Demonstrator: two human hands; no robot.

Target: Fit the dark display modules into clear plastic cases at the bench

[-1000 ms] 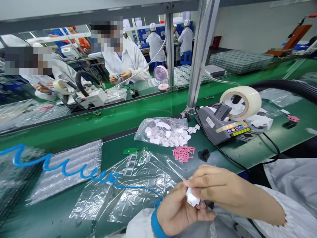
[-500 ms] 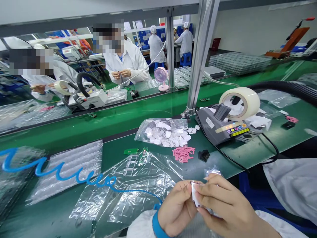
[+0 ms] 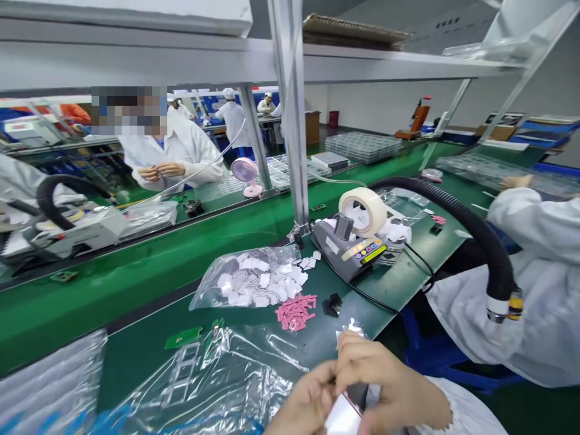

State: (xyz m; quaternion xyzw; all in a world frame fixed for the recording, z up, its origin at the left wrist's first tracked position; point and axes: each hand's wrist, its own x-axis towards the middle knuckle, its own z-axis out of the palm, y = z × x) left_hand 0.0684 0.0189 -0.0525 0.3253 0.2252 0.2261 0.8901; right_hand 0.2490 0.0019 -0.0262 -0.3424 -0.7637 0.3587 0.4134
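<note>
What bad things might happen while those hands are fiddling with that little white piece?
The left hand and right hand pinch the white piece low by the near edge of the table, so a slip might drop it off the table. The loose pink strips and small black part lie just ahead of the hands, where a sleeve might brush them off.

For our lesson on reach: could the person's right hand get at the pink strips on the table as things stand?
Probably yes. The pink strips lie just ahead of the right hand with nothing standing between, though that hand is holding a white piece.
</note>
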